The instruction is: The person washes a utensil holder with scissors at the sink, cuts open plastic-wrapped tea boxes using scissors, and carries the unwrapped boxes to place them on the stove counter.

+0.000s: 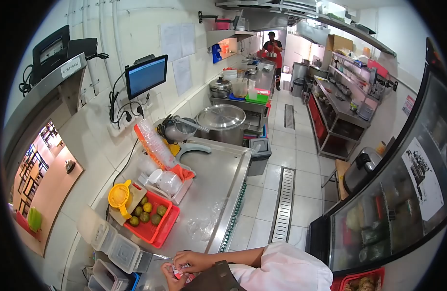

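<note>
Both my hands are together at the bottom of the head view, low over the near end of the steel counter (218, 182). My right hand (188, 260) has its fingers bent and pressed onto a small red-and-white item (177, 275). My left hand (171, 280) is curled around the same item from below. Fingers cover most of it, so its kind is unclear. Just beyond is a red basket (171, 228) of green-yellow citrus fruit (145, 217). A yellow citrus squeezer (119, 196) rests at its left side. Clear plastic containers (125, 253) stand left of my hands.
Stacked plastic cups (153, 140) lean near the wall. A large lidded pot (221, 119) stands at the counter's far end. A wall screen (146, 76) hangs above. On the right is a glass-door fridge (378, 218). A person in a red apron (273, 56) stands down the aisle.
</note>
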